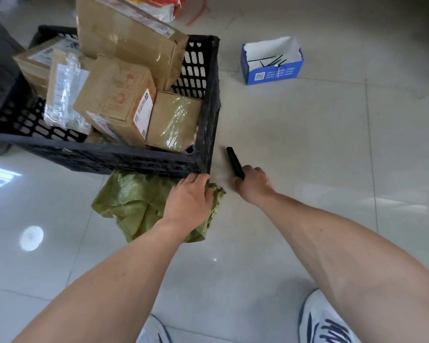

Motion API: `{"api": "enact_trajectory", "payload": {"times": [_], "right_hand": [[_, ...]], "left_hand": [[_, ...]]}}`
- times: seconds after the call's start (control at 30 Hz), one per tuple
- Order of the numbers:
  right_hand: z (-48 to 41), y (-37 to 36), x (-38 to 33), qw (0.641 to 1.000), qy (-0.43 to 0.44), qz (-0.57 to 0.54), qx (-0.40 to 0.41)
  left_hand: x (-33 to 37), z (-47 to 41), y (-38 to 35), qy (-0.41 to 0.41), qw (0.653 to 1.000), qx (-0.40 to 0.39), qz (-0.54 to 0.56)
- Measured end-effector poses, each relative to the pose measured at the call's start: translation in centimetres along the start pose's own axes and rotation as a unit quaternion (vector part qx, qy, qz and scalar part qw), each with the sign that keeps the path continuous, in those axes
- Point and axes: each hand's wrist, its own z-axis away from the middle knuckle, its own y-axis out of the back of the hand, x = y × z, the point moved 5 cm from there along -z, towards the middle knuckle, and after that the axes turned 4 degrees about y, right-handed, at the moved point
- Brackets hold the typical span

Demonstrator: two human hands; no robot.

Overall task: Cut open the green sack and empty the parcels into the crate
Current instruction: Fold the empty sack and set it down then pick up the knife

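Observation:
A black slatted plastic crate (209, 112) stands on the tiled floor, piled with several brown cardboard parcels (119, 100) and a clear-wrapped packet. The green woven sack (131, 201) lies crumpled and flat on the floor against the crate's near side. My left hand (187, 199) grips the sack's right edge at the crate's near right corner. My right hand (252, 185) holds a black cutter (234, 162) just right of that corner, its end pointing away from me.
A small blue and white open box (273, 61) holding black cable ties sits on the floor to the far right. A red and white bag (171, 6) lies behind the crate. My two white shoes (325, 320) show at the bottom edge.

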Motion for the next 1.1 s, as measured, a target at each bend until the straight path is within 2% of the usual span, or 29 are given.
{"api": "enact_trajectory", "payload": {"times": [0.2,0.43,0.67,0.87,1.1], "right_hand": [[-2.6,-0.8,0.9,0.999,-0.031,-0.008,0.008],[-4.2,-2.0,1.5,0.999,-0.029,0.012,0.040],[-3.9,-2.7,2.0,0.998,-0.058,-0.018,0.024],[-2.5,-2.6,3.1,0.989,-0.099,-0.109,-0.006],[1.0,-0.2,2.7,0.972,-0.076,-0.221,0.014]], "left_hand": [[1.6,-1.0,-1.7,-0.007,1.000,-0.011,0.003],[2.1,-2.1,-2.5,0.013,1.000,-0.009,0.018],[2.5,-2.3,-2.9,0.018,1.000,0.003,0.026],[3.1,-2.0,-2.8,0.037,0.998,-0.013,0.049],[4.9,-1.2,-1.7,0.044,0.994,-0.029,0.099]]}}
